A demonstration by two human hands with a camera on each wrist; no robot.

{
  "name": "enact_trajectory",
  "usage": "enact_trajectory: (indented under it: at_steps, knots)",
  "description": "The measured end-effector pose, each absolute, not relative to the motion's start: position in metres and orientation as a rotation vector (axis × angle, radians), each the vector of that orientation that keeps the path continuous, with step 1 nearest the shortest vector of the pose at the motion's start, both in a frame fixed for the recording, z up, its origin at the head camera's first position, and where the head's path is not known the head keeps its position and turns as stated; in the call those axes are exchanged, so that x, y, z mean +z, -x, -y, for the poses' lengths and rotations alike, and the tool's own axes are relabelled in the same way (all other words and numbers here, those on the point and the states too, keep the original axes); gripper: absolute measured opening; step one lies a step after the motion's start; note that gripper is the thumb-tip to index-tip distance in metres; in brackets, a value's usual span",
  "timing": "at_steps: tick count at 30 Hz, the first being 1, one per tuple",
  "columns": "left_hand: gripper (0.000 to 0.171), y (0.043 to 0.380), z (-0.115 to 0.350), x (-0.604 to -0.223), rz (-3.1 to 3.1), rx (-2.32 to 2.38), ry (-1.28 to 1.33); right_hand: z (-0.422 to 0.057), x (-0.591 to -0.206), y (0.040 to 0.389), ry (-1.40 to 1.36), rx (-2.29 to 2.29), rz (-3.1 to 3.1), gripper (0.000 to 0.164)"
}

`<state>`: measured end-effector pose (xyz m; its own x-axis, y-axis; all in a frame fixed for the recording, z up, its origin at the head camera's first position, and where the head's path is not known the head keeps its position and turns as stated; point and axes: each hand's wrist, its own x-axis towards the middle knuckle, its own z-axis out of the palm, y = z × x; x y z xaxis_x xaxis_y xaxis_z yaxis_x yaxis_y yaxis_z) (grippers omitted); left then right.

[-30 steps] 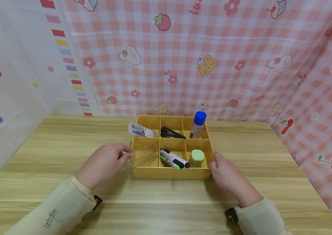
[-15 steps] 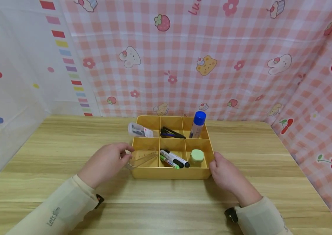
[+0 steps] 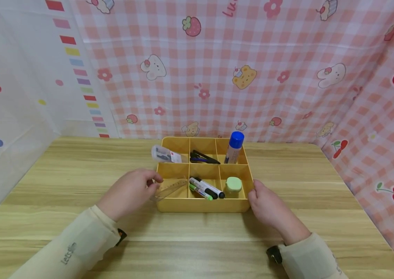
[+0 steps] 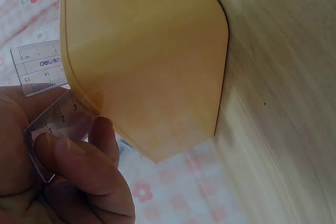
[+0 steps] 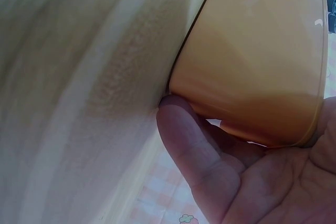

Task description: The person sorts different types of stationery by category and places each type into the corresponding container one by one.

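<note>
A yellow divided organizer box [image 3: 202, 205] sits on the wooden table. My left hand [image 3: 132, 192] is at its left front corner, pinching a clear ruler [image 4: 60, 121] between thumb and curled fingers. In the head view the clear plastic lies slantwise over the front left compartment. A second clear ruler [image 4: 39, 65] with printed centimetre marks shows beside the box rim in the left wrist view. My right hand [image 3: 268, 205] grips the right front corner of the box, one fingertip low near the table and the palm against the wall.
Markers [image 3: 205, 188] lie in the front middle compartment, with a green-lidded jar [image 3: 233, 185] to their right. Behind are a clear case [image 3: 167, 154], dark slim tools [image 3: 204, 157] and a blue-capped glue stick [image 3: 234, 147]. A checked cloth [image 3: 197, 77] hangs behind the table [image 3: 197, 244].
My left hand has moved a little to the right with the clear ruler, further over the front left compartment. The right hand and the box stay put.
</note>
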<state>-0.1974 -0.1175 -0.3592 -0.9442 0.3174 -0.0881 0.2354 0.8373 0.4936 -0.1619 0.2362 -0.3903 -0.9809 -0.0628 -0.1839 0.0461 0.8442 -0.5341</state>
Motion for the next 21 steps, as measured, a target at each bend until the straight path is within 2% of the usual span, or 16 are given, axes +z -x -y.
enact_trajectory:
  at_steps: [21]
  knots:
    - [0.025,0.1974,0.1136,-0.3612,-2.862,0.719,-0.447,-0.2353,-0.3892,0.1614,0.001,-0.831,-2.823,0.056]
